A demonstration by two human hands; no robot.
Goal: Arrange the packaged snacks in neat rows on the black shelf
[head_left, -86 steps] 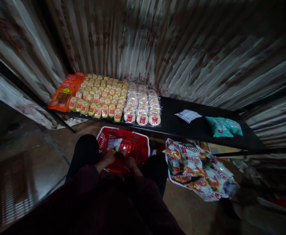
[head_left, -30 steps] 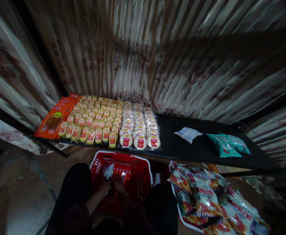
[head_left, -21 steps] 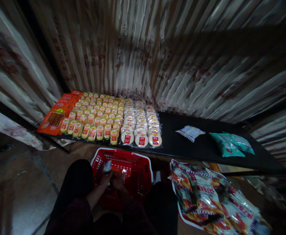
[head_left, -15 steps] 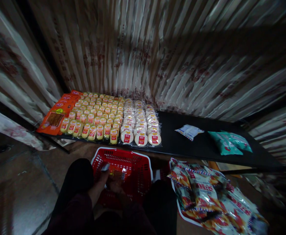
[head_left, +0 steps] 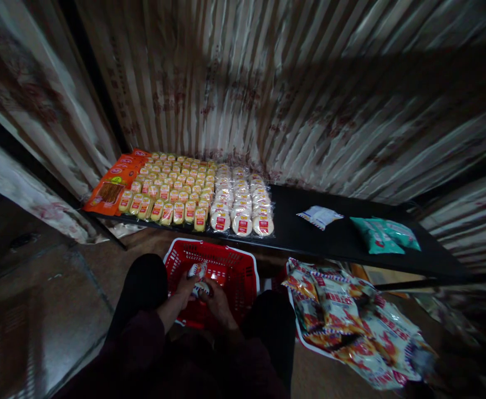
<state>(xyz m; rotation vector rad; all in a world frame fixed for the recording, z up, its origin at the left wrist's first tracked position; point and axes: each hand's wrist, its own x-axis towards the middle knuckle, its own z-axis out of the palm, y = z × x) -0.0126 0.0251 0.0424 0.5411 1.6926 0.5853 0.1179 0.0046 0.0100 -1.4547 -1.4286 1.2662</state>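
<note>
Low over the red plastic basket (head_left: pixel 249 260) between my knees, my left hand (head_left: pixel 184 287) and my right hand (head_left: pixel 219 303) come together, both closed on small white, blue and red snack packets (head_left: pixel 198 270). Two packet parts show, one above the other; whether they are separate packets cannot be made out. My left fingers are at the left side, my right fingers at the lower right. Beyond the basket, a black shelf (head_left: pixel 286 216) bears rows of small yellow-wrapped cakes (head_left: pixel 174 195) and round white crackers in clear wrappers (head_left: pixel 241 224).
Orange snack bags (head_left: pixel 112 191) lie at the shelf's left end. On its right side are a white packet (head_left: pixel 321 216) and teal bags (head_left: pixel 378 235). A second basket (head_left: pixel 296 316) at my right is heaped with white and orange bags (head_left: pixel 340 310). A pleated curtain (head_left: pixel 243 83) hangs behind.
My hands have lifted slightly and come together around the small packets. The brown-orange packet seen in the basket before no longer shows. The view has shifted a little.
</note>
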